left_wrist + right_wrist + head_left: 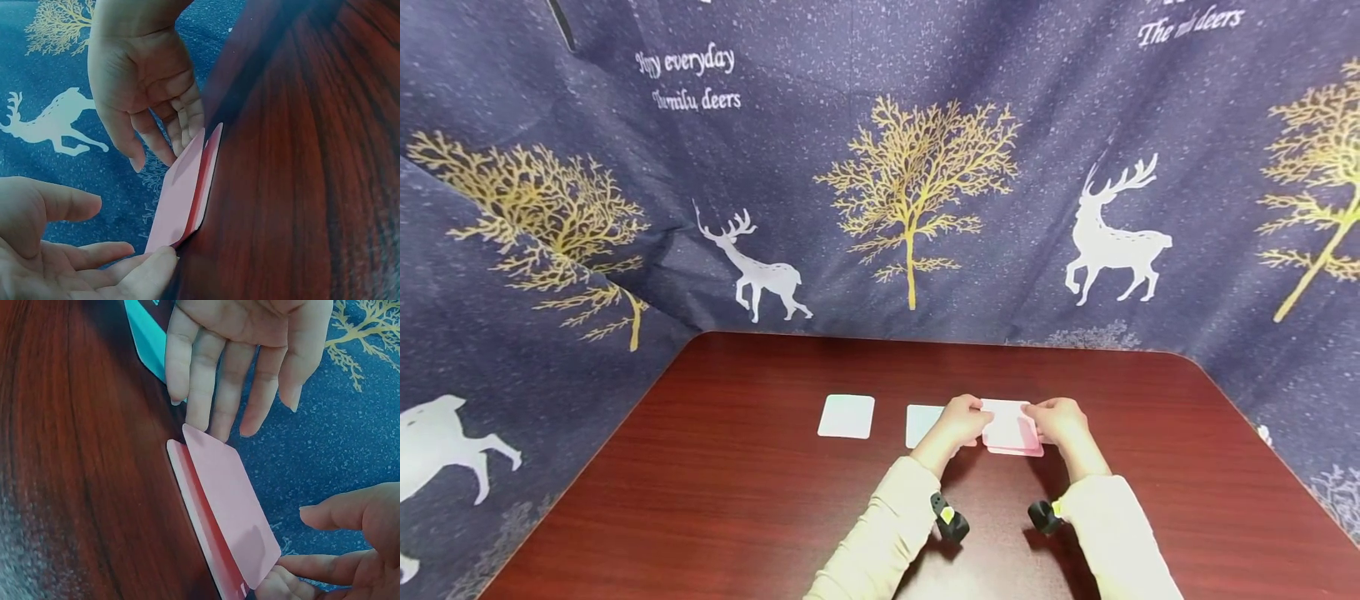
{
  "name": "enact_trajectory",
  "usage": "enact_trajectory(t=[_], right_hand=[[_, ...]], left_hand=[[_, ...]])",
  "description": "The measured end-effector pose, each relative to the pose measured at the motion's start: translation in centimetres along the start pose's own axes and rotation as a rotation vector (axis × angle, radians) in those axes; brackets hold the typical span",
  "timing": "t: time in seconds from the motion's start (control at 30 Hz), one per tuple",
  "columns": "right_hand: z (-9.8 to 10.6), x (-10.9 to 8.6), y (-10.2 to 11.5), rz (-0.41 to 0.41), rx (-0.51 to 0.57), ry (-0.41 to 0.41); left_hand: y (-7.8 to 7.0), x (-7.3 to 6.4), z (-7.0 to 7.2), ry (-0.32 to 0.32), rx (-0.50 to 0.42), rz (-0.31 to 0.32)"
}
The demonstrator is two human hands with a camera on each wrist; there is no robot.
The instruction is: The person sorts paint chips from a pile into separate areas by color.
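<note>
A pale pink square card with rounded corners (pixel 228 500) lies tilted between my two hands. Just beneath it on the table is another pink card (pixel 197 515), with a narrow gap separating the two. My left hand (pixel 958 422) touches the upper card's left edge with its fingertips, the thumb standing apart in the left wrist view. On the opposite edge, fingertips of my right hand (pixel 1062 422) touch the same card, their thumb also held away. Partly hidden by my left hand lies a pale teal card (pixel 922 425), with a pinkish corner showing near it.
Farther left on the dark red wooden table (pixel 737 467) lies one pale whitish-green square card (pixel 846 416). Behind the table hangs a blue cloth (pixel 925 50) printed with trees and deer. Both wrists wear black straps.
</note>
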State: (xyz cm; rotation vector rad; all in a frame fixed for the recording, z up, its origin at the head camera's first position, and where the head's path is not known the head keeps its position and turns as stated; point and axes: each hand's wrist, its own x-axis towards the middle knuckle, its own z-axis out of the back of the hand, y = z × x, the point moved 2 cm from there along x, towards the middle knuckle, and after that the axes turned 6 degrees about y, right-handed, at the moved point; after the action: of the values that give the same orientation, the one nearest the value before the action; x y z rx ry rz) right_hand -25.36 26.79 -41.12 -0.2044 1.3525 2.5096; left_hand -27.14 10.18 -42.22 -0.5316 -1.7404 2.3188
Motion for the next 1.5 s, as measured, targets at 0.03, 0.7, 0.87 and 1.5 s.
enact_trajectory(t=[0.03,0.7,0.87,1.5], right_hand=[[0.0,0.0,-0.1,-0.001,-0.006,0.001],[-0.4,-0.5,0.7,0.039,-0.104,-0.047],[-0.6,-0.9,1.9,0.074,-0.163,-0.054],[-4.8,-1.8,6.1,0.139,-0.095,0.02]], left_hand=[[0.1,0.0,0.0,0.002,-0.001,0.004],[-0.5,-0.7,1.2,-0.013,0.113,-0.018],[-0.9,-1.1,2.8,-0.05,0.195,-0.026],[-0.7,-3.4,8.9,-0.22,0.267,-0.013]])
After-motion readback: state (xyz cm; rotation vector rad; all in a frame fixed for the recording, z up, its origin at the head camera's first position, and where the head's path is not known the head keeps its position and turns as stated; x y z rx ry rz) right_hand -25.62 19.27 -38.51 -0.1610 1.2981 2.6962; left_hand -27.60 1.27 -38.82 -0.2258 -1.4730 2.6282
